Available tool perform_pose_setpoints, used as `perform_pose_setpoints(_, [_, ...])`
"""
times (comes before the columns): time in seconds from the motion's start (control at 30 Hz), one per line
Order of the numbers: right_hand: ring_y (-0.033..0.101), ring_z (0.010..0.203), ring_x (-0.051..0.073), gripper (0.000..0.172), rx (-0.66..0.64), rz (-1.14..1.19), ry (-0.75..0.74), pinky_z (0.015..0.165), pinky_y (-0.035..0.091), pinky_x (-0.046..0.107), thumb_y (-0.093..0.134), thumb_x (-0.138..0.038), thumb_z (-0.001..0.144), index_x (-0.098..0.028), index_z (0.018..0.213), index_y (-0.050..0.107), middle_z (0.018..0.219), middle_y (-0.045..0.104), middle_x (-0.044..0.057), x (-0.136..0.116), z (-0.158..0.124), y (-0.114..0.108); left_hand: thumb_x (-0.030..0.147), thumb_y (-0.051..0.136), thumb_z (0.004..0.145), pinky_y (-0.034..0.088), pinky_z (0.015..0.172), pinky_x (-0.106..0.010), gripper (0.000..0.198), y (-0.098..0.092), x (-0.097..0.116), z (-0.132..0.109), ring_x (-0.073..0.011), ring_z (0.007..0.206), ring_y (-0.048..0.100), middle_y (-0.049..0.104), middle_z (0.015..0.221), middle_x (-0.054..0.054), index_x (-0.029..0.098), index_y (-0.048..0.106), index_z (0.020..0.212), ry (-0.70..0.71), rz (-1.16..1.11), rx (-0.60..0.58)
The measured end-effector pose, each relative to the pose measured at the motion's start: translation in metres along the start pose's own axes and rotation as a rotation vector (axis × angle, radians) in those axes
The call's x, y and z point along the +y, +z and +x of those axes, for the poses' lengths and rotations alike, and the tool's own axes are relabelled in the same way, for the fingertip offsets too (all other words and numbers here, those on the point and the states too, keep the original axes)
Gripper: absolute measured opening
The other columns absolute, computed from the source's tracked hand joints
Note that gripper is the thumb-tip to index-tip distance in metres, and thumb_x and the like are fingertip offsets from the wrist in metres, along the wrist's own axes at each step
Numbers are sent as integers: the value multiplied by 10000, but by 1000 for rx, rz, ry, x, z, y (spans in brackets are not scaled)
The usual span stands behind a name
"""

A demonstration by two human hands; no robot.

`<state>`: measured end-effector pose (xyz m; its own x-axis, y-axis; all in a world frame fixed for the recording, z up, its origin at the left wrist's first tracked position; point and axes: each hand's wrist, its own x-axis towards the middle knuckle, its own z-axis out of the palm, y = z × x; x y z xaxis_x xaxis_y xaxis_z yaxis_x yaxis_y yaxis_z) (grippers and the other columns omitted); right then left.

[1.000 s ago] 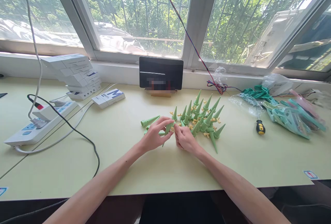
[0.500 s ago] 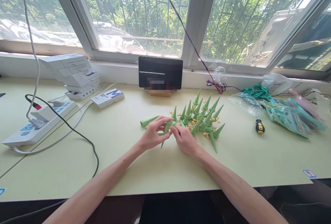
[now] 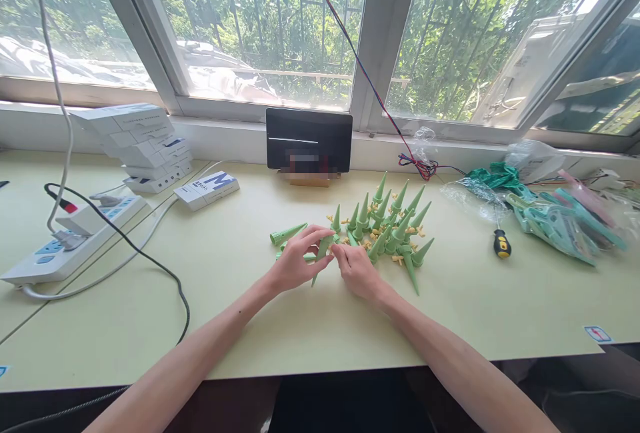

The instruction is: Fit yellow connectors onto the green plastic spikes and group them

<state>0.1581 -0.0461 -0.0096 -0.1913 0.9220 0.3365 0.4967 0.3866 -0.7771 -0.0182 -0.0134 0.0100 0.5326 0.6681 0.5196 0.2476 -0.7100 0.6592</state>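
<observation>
My left hand (image 3: 299, 258) is closed around a green plant watering spike (image 3: 321, 254), its tip pointing down toward me. My right hand (image 3: 359, 269) pinches thumb and finger together at the side of this spike, on what looks like a small yellow valve, mostly covered by the fingertips. Just beyond and to the right stands a cluster of green watering spikes (image 3: 400, 233), several upright and some tilted, with small yellow valves on their sides. Left of my left hand lie a few green spike bodies (image 3: 287, 234), partly hidden by the hand.
A tablet (image 3: 309, 141) leans on a wooden stand by the window. To the left are a power strip (image 3: 75, 240), stacked white boxes (image 3: 150, 146) and a single box (image 3: 207, 190). On the right lie a screwdriver (image 3: 502, 244) and plastic bags (image 3: 555, 226).
The view has shifted very slightly. Both hands keep nearly the same place and grip on the spike.
</observation>
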Motion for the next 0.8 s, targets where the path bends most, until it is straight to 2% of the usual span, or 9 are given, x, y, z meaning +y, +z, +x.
perform_pose_setpoints(0.1, [337, 497, 139, 555, -11, 72, 60, 509, 276, 294, 248, -568, 1025, -229, 590, 307, 514, 366, -21, -3, 0, 0, 209, 598, 913, 593, 701, -257, 341, 0, -2, -1, -98, 781, 564, 610, 1162, -84, 233, 596, 1254, 65, 56, 5])
perform_pose_setpoints(0.2, [391, 427, 130, 638, -91, 235, 186, 461, 314, 285, 259, -665, 990, -233, 526, 327, 436, 355, -22, -6, -1, -1, 205, 573, 935, 583, 706, -275, 346, 0, -3, -1, -104, 777, 568, 609, 1180, -100, 238, 575, 1279, 135, 113, 9])
perform_pose_setpoints(0.33, [357, 311, 109, 648, -211, 536, 338, 330, 208, 262, 346, -776, 903, -249, 534, 271, 428, 230, -64, -8, 0, -3, 183, 554, 945, 564, 701, -283, 352, 0, -4, -2, -109, 767, 562, 603, 1196, -105, 252, 553, 1291, 199, 161, 7])
perform_pose_setpoints(0.43, [345, 296, 104, 644, -238, 626, 364, 306, 174, 256, 378, -803, 869, -253, 558, 254, 460, 187, -78, -8, 1, -5, 181, 554, 942, 564, 709, -290, 357, 0, -4, -2, -108, 748, 556, 602, 1198, -104, 254, 553, 1291, 214, 176, 11])
perform_pose_setpoints(0.53, [361, 332, 108, 635, -186, 499, 331, 347, 225, 263, 343, -766, 910, -244, 551, 296, 452, 250, -64, -7, 1, -3, 202, 568, 931, 577, 696, -274, 349, 1, -2, -1, -98, 728, 559, 602, 1190, -96, 251, 574, 1276, 148, 133, 24])
perform_pose_setpoints(0.63, [379, 436, 129, 600, -66, 266, 217, 455, 294, 283, 287, -668, 984, -234, 571, 327, 484, 342, -33, -5, 0, -1, 248, 607, 906, 594, 680, -256, 341, 2, 0, 0, -80, 695, 542, 601, 1146, -75, 239, 604, 1247, 20, 21, 28])
perform_pose_setpoints(0.7, [357, 502, 141, 548, -19, 147, 130, 511, 286, 292, 273, -593, 1017, -230, 612, 332, 538, 369, -25, -3, 0, 0, 281, 632, 889, 597, 665, -250, 347, 1, 2, 2, -77, 687, 531, 597, 1107, -66, 229, 618, 1232, -56, -56, 20])
perform_pose_setpoints(0.8, [323, 550, 146, 484, -16, 52, 72, 540, 251, 295, 272, -519, 1037, -228, 656, 328, 594, 376, -24, 0, -1, 0, 305, 648, 877, 589, 650, -247, 361, -1, 4, 3, -74, 675, 514, 589, 1063, -58, 218, 627, 1227, -127, -132, -1])
